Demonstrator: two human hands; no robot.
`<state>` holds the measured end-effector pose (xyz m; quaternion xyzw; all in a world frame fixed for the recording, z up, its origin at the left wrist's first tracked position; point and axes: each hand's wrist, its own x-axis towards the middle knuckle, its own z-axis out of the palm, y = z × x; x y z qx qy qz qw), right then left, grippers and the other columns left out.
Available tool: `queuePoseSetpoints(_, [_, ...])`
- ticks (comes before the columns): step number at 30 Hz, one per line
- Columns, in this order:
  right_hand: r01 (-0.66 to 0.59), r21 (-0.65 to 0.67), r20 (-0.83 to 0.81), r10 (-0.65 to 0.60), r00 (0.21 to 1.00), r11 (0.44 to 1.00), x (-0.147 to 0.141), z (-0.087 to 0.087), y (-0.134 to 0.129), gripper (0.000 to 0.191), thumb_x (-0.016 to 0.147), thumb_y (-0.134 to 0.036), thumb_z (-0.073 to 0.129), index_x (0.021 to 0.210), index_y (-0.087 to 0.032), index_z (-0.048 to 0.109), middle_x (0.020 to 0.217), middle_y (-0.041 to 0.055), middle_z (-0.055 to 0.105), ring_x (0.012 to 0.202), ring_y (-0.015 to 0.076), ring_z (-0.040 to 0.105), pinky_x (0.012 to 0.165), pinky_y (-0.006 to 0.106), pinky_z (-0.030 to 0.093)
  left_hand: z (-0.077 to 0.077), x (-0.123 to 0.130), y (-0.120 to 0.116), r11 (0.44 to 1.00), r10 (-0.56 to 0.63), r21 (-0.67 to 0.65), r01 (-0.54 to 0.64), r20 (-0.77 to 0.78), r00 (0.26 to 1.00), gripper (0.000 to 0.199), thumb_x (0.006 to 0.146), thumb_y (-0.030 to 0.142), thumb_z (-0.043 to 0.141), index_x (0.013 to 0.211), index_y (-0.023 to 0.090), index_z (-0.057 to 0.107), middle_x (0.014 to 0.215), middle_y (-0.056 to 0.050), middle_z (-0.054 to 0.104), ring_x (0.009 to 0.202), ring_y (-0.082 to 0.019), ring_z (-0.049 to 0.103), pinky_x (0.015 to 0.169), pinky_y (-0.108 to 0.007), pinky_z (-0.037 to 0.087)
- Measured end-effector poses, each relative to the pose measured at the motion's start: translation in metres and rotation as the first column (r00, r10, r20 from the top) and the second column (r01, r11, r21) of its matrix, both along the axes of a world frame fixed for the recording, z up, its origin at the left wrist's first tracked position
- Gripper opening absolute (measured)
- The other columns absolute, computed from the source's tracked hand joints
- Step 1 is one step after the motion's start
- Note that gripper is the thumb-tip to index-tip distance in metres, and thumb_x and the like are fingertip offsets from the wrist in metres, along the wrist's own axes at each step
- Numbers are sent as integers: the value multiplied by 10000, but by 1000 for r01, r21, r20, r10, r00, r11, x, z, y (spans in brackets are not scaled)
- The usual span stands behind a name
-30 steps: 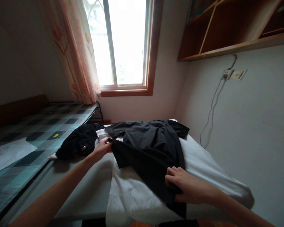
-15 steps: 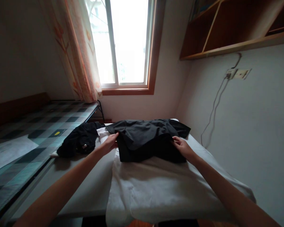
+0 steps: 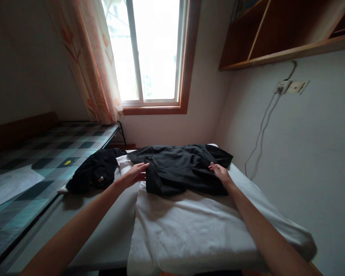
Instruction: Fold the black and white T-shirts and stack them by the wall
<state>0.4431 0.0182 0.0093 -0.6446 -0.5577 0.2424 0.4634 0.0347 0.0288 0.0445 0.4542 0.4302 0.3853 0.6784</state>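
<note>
A black garment (image 3: 178, 168) lies spread, somewhat wrinkled, on a white cloth (image 3: 189, 230) that covers much of the table. At the garment's left edge is my left hand (image 3: 136, 173), its fingers apart and reaching over the dark fabric. My right hand (image 3: 219, 171) rests at the garment's right part, fingers apart, with no fabric visibly pinched. The near edge of the garment lies down on the white cloth between my two forearms.
Left of the garment lies a bunched dark cloth (image 3: 93, 170) on the grey tabletop (image 3: 103, 222). A checkered bed (image 3: 83, 134) with a paper sheet (image 3: 11, 184) stands further left. A wall shelf (image 3: 264, 57) and a hanging cord (image 3: 258, 140) are at the right.
The garment's near part, lifted between my hands before, has come down flat. Both hands have let go of it, and their fingers have opened.
</note>
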Motion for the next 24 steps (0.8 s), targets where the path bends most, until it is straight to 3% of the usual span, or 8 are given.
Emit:
queuePoseSetpoints(3, [-152, -96, 96, 161, 982, 984, -1, 14, -12, 707, 738, -811, 417, 876, -173, 689, 933, 121, 688, 935, 287, 628, 880, 434, 490, -3, 0, -3, 998, -51, 17, 53, -132, 990, 391, 679, 332, 825, 985, 154, 658, 960, -77, 727, 749, -174, 700, 641, -257, 557])
queuePoseSetpoints(8, [-276, -161, 272, 311, 911, 948, 6, 23, -30, 545, 600, -586, 754, 1009, -227, 736, 1167, 106, 615, 1082, 287, 598, 973, 402, 470, -9, -6, -8, 975, -221, -7, 223, -162, 962, 437, 610, 288, 864, 988, 146, 696, 981, -98, 742, 806, -204, 707, 661, -257, 554])
queuePoseSetpoints(11, [-224, -124, 259, 249, 933, 967, 16, 19, -28, 369, 634, -486, 737, 891, -222, 756, 1073, 99, 640, 965, 264, 638, 928, 405, 497, -10, -12, -7, 981, -195, -31, 192, -178, 965, 433, 645, 394, 838, 958, 128, 699, 897, -98, 744, 727, -204, 705, 633, -286, 565])
queuePoseSetpoints(14, [-105, -29, 156, 109, 982, 994, 28, 17, -21, 323, 687, -492, 674, 834, -211, 731, 881, 83, 691, 876, 267, 648, 878, 434, 507, -8, -16, -3, 999, -53, 3, 54, -132, 990, 407, 689, 410, 810, 944, 117, 691, 848, -89, 735, 682, -186, 693, 620, -289, 570])
queuePoseSetpoints(16, [-21, 19, -7, 21, 1000, 1000, 36, 16, -18, 372, 712, -535, 631, 882, -211, 697, 815, 66, 702, 834, 268, 656, 812, 426, 527, -5, -17, 0, 997, 66, 41, -64, -48, 997, 332, 722, 357, 795, 924, 117, 686, 835, -76, 729, 679, -165, 686, 616, -261, 564])
queuePoseSetpoints(19, [35, 28, -289, -25, 957, 999, 45, 17, -17, 385, 731, -561, 591, 922, -229, 631, 797, 54, 709, 788, 265, 675, 721, 397, 546, 1, -17, 4, 982, 181, 53, -184, 53, 982, 228, 777, 296, 754, 906, 124, 679, 811, -57, 723, 665, -138, 677, 605, -230, 559])
queuePoseSetpoints(21, [52, 25, -378, -39, 925, 998, 51, 17, -18, 348, 741, -555, 579, 896, -244, 595, 783, 61, 708, 768, 272, 684, 685, 391, 551, 6, -16, 3, 977, 208, 32, -211, 80, 975, 184, 798, 269, 734, 898, 124, 680, 800, -53, 725, 647, -127, 671, 606, -220, 561])
queuePoseSetpoints(24, [68, 70, -344, -40, 938, 995, 61, 14, -22, 309, 747, -544, 556, 859, -256, 554, 763, 73, 703, 758, 282, 692, 674, 402, 559, 12, -16, 0, 980, 197, -9, -197, 100, 975, 125, 822, 229, 704, 877, 119, 686, 807, -67, 734, 646, -128, 672, 624, -214, 564])
